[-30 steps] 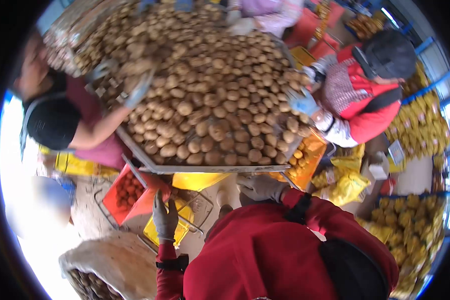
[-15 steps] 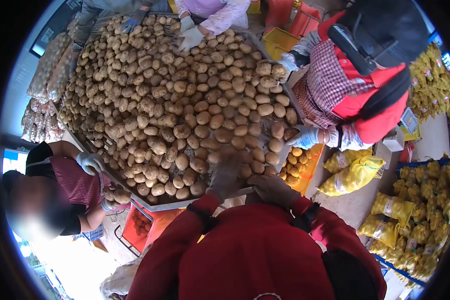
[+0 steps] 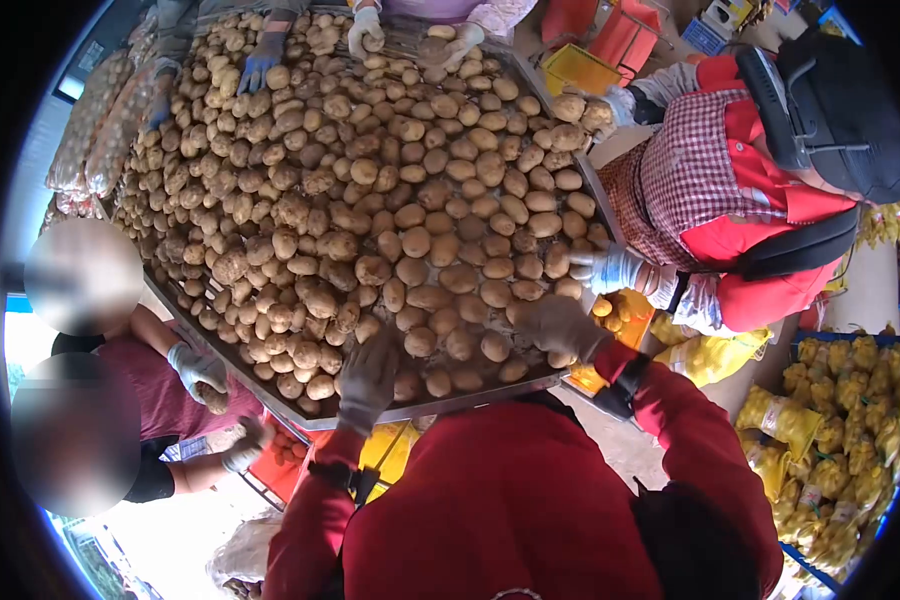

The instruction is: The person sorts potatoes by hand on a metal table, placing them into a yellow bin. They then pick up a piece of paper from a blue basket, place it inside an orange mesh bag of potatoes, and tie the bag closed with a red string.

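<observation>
A broad layer of potatoes (image 3: pixel 415 240) covers the metal-edged sorting table (image 3: pixel 450 405) in front of me. My left hand (image 3: pixel 367 382), in a grey glove, rests on potatoes near the front edge, its fingers stretched forward and open. To the right, my gloved right hand (image 3: pixel 562 328) reaches across potatoes by the front right corner. Its fingers point left, apart and slightly blurred, with no potato visibly gripped. A single potato (image 3: pixel 560 358) lies just below that hand. What is under either palm is hidden.
At the right, a person in a checked apron (image 3: pixel 685 160) holds potatoes over the edge. Other people's gloved hands work at the far side (image 3: pixel 260 62) and left (image 3: pixel 195 370). Yellow net sacks (image 3: pixel 840 430) are stacked right; an orange crate (image 3: pixel 635 335) stands near the corner.
My left hand has moved left along the front edge. My right hand has gone from the rim onto the potatoes. The co-worker at right has leaned away, and far-side hands have shifted.
</observation>
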{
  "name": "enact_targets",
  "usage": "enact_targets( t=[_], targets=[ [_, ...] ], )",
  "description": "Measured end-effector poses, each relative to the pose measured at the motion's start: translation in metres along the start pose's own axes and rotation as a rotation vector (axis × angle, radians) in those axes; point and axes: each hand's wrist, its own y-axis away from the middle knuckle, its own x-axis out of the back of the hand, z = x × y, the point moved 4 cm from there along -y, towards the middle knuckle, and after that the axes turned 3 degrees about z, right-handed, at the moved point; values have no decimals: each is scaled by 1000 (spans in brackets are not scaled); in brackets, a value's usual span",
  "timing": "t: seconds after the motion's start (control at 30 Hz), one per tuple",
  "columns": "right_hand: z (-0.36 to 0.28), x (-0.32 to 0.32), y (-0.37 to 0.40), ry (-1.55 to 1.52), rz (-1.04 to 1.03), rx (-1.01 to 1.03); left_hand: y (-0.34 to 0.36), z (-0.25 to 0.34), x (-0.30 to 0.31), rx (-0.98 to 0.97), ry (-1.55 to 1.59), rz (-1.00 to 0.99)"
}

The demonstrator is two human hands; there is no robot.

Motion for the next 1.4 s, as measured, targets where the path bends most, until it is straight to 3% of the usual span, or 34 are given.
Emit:
enact_targets(
  t=[0.07,0.13,0.23,0.3,0.4,0.47,0.5,0.53,0.57,0.6,0.63,0.67,0.7,0.73,0.77,0.83,0.87,0.9,0.97,1.0,1.03,1.1,1.13,1.17,1.2,1.23,1.27,1.33,1.37,1.4],
  targets=[
    [58,-1,-47,-148,606,171,33,2,9,69,82,42],
    [67,40,-102,145,653,-115,69,-3,3,202,134,6],
    [98,27,-188,249,555,-225,95,1,3,378,183,8],
    [70,41,-170,146,637,-260,113,-5,4,439,204,52],
    [59,51,-152,106,538,-348,129,-21,5,572,327,122],
    [-15,80,-88,-280,602,-203,162,-63,-30,756,863,254],
    [-47,76,-62,-466,611,-132,156,-53,-19,844,1122,272],
    [-66,58,-60,-211,710,77,147,-44,1,924,1376,286],
    [-96,42,-60,-175,673,240,145,-38,6,888,1467,252],
    [-126,24,-58,-146,628,403,146,-41,4,554,1165,83],
    [-168,15,-44,-316,448,502,135,-33,7,871,1575,90],
    [-201,7,-31,-441,154,442,122,-15,15,715,1680,32],
    [-235,-13,-21,-527,-170,391,130,-8,7,791,1936,-53],
    [-253,-32,-17,-304,-8,650,146,-4,8,842,2193,-88],
    [-261,-51,-12,-126,166,937,166,-1,24,652,1684,97],
    [-278,-68,-11,-240,325,967,211,5,49,705,1358,288],
    [-276,-81,-24,-294,195,796,249,10,56,828,1497,427],
    [-276,-93,-29,-445,220,701,287,14,63,935,1626,597],
    [-280,-120,-25,-452,171,598,381,-8,24,1117,2057,905],
    [-288,-139,-14,-450,138,596,373,-8,27,1120,2108,1071],
    [-250,-65,-82,-468,55,557,364,-8,32,1108,2147,1242],
    [-271,-74,-76,-435,21,543,472,-18,40,974,1113,1009],
    [-281,-78,-72,-384,18,564,526,-19,45,965,626,991],
    [-290,-83,-69,-335,17,583,575,-19,75,1058,1063,1387],
    [-298,-88,-63,-286,16,599,623,-14,106,1007,1401,1944],
    [-316,-85,-50,-244,-18,546,613,10,193,943,1029,2296],
    [-316,-92,-54,-231,1,640,687,1,204,778,1083,2289],
    [-302,-113,-62,-179,93,834,753,-8,230,770,857,2574],
    [-297,-120,-62,-134,170,931,739,-21,227,908,804,2554],
    [-292,-124,-62,-139,133,902,693,-23,222,1118,829,2225]
  ],
)
